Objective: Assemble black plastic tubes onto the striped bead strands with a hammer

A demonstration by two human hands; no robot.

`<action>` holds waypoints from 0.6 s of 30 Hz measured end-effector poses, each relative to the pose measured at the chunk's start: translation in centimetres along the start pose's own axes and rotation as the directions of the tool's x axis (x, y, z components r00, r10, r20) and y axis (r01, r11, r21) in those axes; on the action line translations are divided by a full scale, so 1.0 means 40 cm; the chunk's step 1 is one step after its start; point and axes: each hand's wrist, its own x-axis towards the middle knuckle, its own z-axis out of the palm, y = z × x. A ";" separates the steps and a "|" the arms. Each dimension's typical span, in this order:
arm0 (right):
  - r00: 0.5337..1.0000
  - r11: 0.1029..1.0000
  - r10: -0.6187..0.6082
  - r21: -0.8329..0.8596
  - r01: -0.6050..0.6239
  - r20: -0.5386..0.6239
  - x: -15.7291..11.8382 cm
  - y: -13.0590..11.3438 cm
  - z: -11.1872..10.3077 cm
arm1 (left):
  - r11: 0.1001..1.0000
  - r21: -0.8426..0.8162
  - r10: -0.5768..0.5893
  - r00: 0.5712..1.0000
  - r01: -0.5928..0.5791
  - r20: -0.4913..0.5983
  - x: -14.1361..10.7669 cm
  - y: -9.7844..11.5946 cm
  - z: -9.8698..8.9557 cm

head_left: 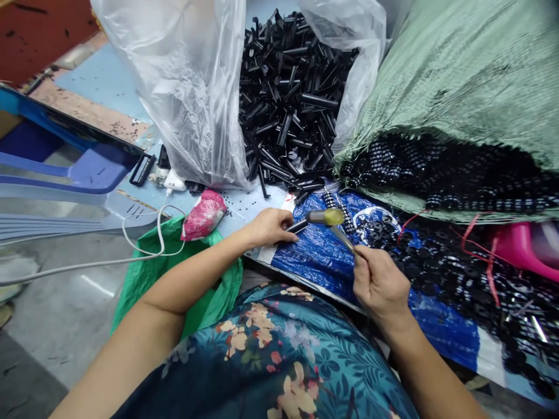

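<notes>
Head view: bench work seen from above; both hands occupied, close together near the front edge of the worktop (245, 203).
Left hand (271, 227): fingers curled, nearly closed; pinches a black tube (299, 226) by one end, leaving the other end free toward the right, likely to keep skin clear of the hammer.
Black tube: lies aslant, low over the blue sheet (301, 259); contact with the sheet cannot be told.
Right hand (382, 285): closed fist round the handle of a hammer (334, 219); grip well back from the head, which probably gives swing and control.
Hammer: dark head with one yellowish face, just beside the free end of the tube; touching or apart, unclear.
Black parts (297, 99): heaped, spilling from the mouth of a clear plastic bag (187, 99) straight ahead, presumably for a short reach.
Green woven sack (449, 87): tipped at the right, mouth low, white-marked black pieces (437, 174) showing there.
Black discs (471, 270): scattered loose over the right side, away from the hands.
Green bag (227, 282): hangs open below the front edge, beneath the left forearm; perhaps set there to catch things.
</notes>
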 end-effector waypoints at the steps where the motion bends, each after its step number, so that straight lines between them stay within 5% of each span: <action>1: 0.999 1.000 0.012 0.020 -0.012 -0.040 0.010 0.002 0.003 | 1.000 -0.020 -0.011 1.000 0.012 0.018 0.001 0.003 0.003; 7: 0.985 0.994 0.021 -0.108 -0.002 0.171 0.043 0.006 0.025 | 0.994 -0.113 -0.015 1.000 0.015 0.002 0.010 0.004 0.019; 13: 0.988 0.976 -0.150 0.165 0.140 0.046 0.037 -0.033 0.025 | 0.990 -0.133 0.048 0.997 -0.040 0.060 0.045 -0.012 0.002; 18: 0.927 0.983 -0.182 0.030 0.182 0.327 0.024 -0.057 0.041 | 0.998 -0.053 0.024 0.999 -0.023 0.030 0.065 0.011 0.008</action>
